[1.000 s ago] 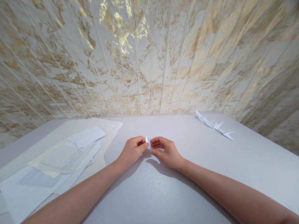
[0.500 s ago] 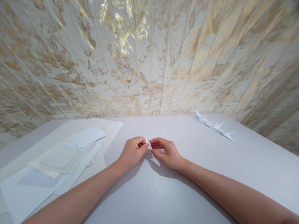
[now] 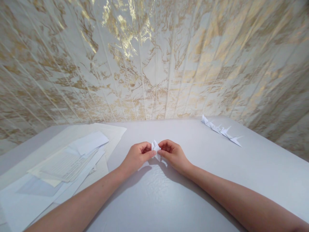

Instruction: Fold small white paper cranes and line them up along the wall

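Between my two hands, just above the table, is a small folded white paper piece (image 3: 156, 150) with pointed tips at its top. My left hand (image 3: 140, 153) pinches its left side between thumb and fingers. On the other side, my right hand (image 3: 173, 154) grips the right edge in the same way. The fingertips cover parts of the folds, so the full shape is hidden.
Several folded white paper cranes (image 3: 220, 130) stand in a slanting row at the back right of the white table (image 3: 193, 206). Loose sheets and written pages (image 3: 70, 162) lie overlapping on the left. A gold-patterned wall (image 3: 154, 64) rises behind the table.
The folded paper has turned from nearly edge-on to show its broader face. My right hand has shifted slightly up, and its thumb now presses the paper's right side.
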The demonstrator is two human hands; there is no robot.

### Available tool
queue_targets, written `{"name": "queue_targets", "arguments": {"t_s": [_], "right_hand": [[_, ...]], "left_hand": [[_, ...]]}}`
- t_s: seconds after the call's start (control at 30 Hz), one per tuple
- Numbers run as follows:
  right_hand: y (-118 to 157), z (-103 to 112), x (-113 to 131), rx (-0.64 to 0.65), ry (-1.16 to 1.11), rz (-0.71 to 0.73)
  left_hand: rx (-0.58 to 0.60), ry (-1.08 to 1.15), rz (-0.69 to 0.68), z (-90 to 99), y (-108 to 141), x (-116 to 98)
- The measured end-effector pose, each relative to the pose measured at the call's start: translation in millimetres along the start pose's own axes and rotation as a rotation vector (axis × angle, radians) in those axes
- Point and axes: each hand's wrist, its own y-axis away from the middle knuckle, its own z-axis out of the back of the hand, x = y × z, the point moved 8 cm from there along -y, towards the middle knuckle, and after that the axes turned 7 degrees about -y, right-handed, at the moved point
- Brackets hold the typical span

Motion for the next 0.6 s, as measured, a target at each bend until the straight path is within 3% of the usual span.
{"name": "queue_targets", "arguments": {"t_s": [0.47, 0.6], "right_hand": [[4.4, -8.0, -1.0, 0.044, -0.056, -0.089], [4.3, -9.9, -0.4, 0.073, -0.121, -0.115]], "left_hand": [[-0.067, -0.106, 0.035, 3.2, -3.3, 6.0], [-0.096, -0.022, 0.102, 5.2, -2.7, 8.3]]}}
